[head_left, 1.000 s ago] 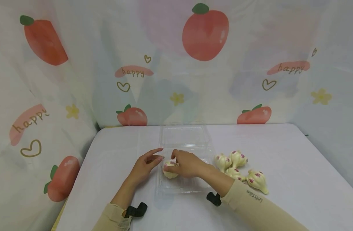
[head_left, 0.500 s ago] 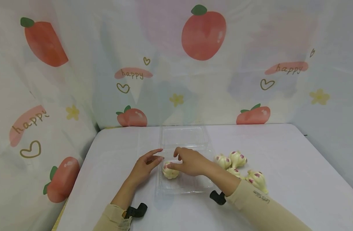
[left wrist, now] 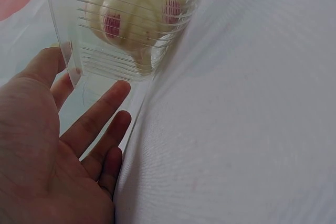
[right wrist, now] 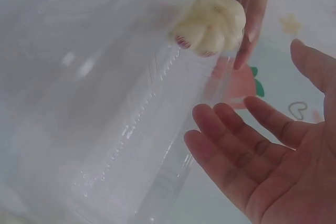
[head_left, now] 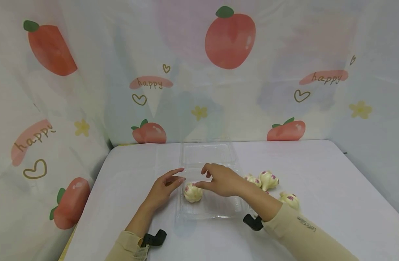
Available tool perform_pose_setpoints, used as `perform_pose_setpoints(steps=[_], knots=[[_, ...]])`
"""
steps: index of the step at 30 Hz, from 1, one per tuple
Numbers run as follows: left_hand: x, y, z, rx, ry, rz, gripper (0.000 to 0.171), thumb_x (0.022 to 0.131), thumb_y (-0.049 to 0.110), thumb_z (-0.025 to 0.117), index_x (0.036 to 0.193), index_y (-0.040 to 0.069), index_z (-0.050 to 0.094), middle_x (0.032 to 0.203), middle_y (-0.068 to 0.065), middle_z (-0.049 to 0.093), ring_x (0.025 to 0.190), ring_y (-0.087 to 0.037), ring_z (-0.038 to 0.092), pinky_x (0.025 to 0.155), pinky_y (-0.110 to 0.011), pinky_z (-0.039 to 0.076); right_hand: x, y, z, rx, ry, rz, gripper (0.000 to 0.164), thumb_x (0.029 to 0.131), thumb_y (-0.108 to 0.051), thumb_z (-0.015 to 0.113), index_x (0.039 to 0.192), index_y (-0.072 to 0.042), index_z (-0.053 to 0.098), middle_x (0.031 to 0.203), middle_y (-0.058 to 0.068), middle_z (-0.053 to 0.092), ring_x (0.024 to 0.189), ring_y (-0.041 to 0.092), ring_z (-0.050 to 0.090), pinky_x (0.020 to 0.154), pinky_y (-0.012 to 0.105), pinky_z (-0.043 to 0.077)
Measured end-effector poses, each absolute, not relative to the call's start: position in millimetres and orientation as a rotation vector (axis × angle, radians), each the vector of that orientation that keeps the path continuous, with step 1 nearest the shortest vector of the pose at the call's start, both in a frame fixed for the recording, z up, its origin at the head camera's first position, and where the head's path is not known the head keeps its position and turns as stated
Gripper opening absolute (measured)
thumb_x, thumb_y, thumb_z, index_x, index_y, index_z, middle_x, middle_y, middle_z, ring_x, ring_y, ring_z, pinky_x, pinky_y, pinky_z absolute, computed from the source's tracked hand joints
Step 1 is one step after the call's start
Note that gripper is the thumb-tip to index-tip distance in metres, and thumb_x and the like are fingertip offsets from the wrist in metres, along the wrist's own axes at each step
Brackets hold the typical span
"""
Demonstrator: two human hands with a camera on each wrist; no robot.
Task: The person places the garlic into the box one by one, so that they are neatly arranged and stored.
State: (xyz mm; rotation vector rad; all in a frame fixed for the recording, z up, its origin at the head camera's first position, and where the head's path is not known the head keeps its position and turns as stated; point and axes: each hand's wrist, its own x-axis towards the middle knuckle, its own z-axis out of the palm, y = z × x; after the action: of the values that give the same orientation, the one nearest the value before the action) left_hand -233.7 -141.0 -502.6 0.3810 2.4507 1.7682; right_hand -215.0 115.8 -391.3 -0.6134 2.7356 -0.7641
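Observation:
One garlic bulb (head_left: 192,193), pale with purple patches, lies in the left part of a clear plastic clamshell box (head_left: 215,211). My left hand (head_left: 162,190) is at the box's left side, its fingers loosely extended; the left wrist view shows the thumb at the clear wall (left wrist: 62,59). Above the box hovers my right hand (head_left: 223,180), fingers spread and holding nothing, just right of the bulb. In the right wrist view a gap separates its fingertips (right wrist: 202,114) from the garlic (right wrist: 215,22).
Several more garlic bulbs (head_left: 269,180) lie on the white table (head_left: 316,174) right of the box, partly hidden by my right forearm. The box's lid (head_left: 207,154) lies folded back behind it. A printed curtain (head_left: 186,47) stands behind the table.
My right hand has let go of the garlic bulb and moved up and to the right. The bulb stays in the box. My left hand has not visibly moved.

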Motion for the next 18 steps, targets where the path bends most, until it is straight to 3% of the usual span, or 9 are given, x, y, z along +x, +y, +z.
perform_pose_setpoints(steps=[8, 18], knots=[[-235, -141, -504, 0.374, 2.452, 1.772, 0.047, 0.100, 0.036, 0.070, 0.145, 0.028, 0.061, 0.120, 0.000, 0.077, 0.116, -0.018, 0.070, 0.105, -0.043, 0.048, -213, 125, -384, -0.621, 2.745, -0.793, 0.043, 0.097, -0.046, 0.071, 0.125, -0.015, 0.064, 0.120, 0.007, 0.068, 0.091, 0.013, 0.067, 0.082, 0.037, 0.055], [-235, -141, -504, 0.378, 2.456, 1.768, 0.046, 0.100, 0.035, 0.070, 0.145, 0.028, 0.062, 0.120, 0.000, 0.077, 0.116, -0.018, 0.069, 0.105, -0.042, 0.047, -213, 138, -378, -0.667, 2.776, -0.786, 0.043, 0.097, -0.043, 0.071, 0.128, -0.014, 0.065, 0.117, 0.004, 0.067, 0.097, 0.016, 0.065, 0.083, 0.036, 0.054]])
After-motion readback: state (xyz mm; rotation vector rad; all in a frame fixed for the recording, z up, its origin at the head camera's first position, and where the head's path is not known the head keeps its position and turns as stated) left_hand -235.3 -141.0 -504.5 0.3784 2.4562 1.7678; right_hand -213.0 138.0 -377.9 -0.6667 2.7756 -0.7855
